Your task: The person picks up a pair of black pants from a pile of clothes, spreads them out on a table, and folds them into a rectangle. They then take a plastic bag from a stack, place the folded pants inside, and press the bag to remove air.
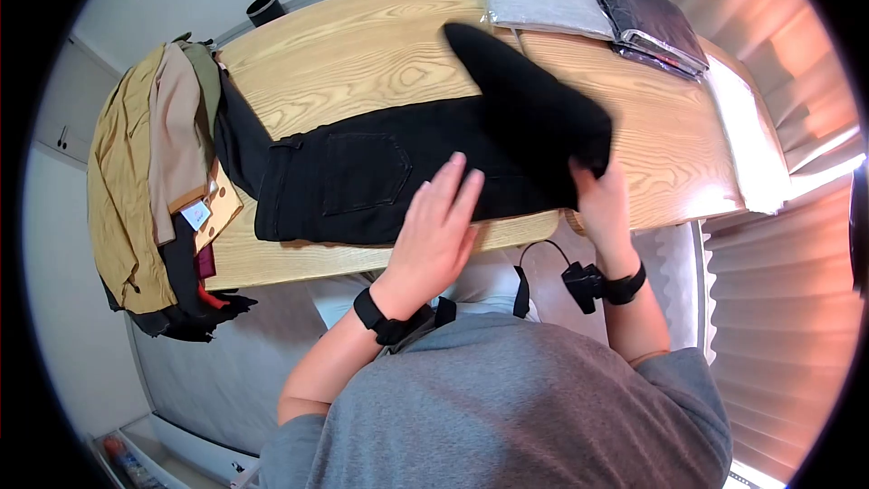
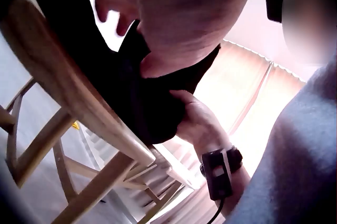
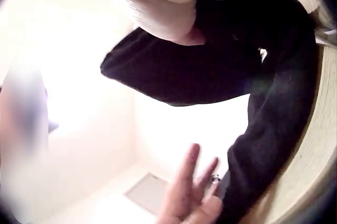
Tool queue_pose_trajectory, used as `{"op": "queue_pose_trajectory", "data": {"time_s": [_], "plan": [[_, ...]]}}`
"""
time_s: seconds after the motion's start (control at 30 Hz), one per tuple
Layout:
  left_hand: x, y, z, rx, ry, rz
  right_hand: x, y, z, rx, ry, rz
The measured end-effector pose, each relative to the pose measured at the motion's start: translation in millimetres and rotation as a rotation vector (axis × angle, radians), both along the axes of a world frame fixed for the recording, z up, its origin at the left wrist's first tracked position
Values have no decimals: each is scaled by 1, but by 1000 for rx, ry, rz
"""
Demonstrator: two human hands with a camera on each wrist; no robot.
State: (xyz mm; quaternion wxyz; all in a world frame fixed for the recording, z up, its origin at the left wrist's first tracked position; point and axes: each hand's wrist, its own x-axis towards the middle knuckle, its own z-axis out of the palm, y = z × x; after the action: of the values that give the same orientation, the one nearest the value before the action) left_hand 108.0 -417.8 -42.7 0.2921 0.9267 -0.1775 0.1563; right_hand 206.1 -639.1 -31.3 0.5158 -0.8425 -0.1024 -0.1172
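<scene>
A pair of black jeans (image 1: 362, 172) lies across the wooden table, waistband to the left and a back pocket facing up. My right hand (image 1: 605, 204) grips the leg end of the jeans, which is lifted and folded back toward the left, blurred at its far tip. In the right wrist view, the raised fold of black cloth (image 3: 174, 71) hangs from that hand, thumb against the fabric. My left hand (image 1: 433, 231) is over the near edge of the jeans, fingers straight and slightly spread, holding nothing.
A pile of clothes (image 1: 131, 172) drapes over the table's left end. Plastic-wrapped packages, one grey (image 1: 548, 2) and one dark (image 1: 650, 23), lie at the back right. A black cup (image 1: 265, 9) stands behind the table (image 1: 362, 45). Curtains (image 1: 769, 308) hang on the right.
</scene>
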Motion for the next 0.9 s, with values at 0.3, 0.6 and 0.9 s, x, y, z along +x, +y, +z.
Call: {"op": "queue_pose_trajectory", "data": {"time_s": [0.3, 0.6, 0.9], "plan": [[10, -19, -5, 386, 142, 96, 27, -86, -36, 1359, 648, -43], [12, -21, -4, 422, 179, 93, 4, -87, -13, 238, -176, -690], [11, -24, -2, 429, 176, 97, 20, -70, -22, -674, -268, -217]]}}
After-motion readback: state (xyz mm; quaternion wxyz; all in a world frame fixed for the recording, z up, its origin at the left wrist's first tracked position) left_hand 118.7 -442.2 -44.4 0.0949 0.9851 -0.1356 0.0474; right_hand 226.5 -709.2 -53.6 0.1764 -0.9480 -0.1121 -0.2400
